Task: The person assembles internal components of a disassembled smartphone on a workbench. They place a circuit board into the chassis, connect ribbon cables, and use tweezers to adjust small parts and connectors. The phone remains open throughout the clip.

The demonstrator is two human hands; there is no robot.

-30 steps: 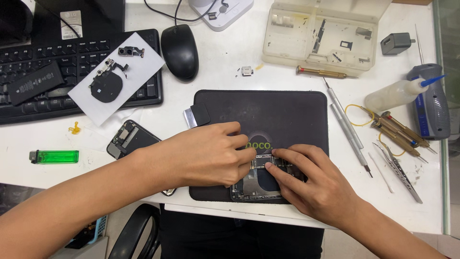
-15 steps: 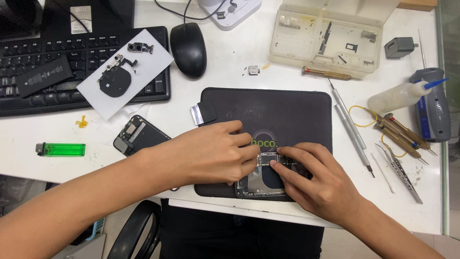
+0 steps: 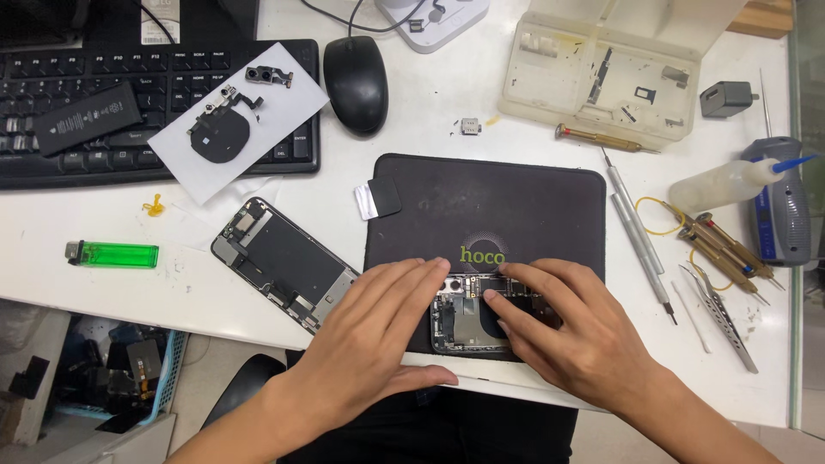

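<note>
An opened phone body (image 3: 468, 322) with its boards exposed lies on the near edge of a black work mat (image 3: 481, 206). My left hand (image 3: 374, 348) rests flat over the phone's left side, fingers stretched across its top corner and thumb along the mat's front edge. My right hand (image 3: 576, 335) covers the right side, its fingertips pressing on the parts inside the phone. Neither hand holds a tool. Most of the phone is hidden under both hands.
A phone screen panel (image 3: 284, 262) lies face down left of the mat. Green lighter (image 3: 113, 254), keyboard (image 3: 129, 103) with a battery and paper with small parts, mouse (image 3: 355, 70), plastic parts box (image 3: 601, 73), screwdrivers (image 3: 638, 228), tweezers (image 3: 722, 314) and glue bottle (image 3: 730, 182) surround it.
The view has shifted, so the table's items sit higher and further right. My left hand has slid back and flattened, uncovering more of the screen panel; both hands stay on the phone.
</note>
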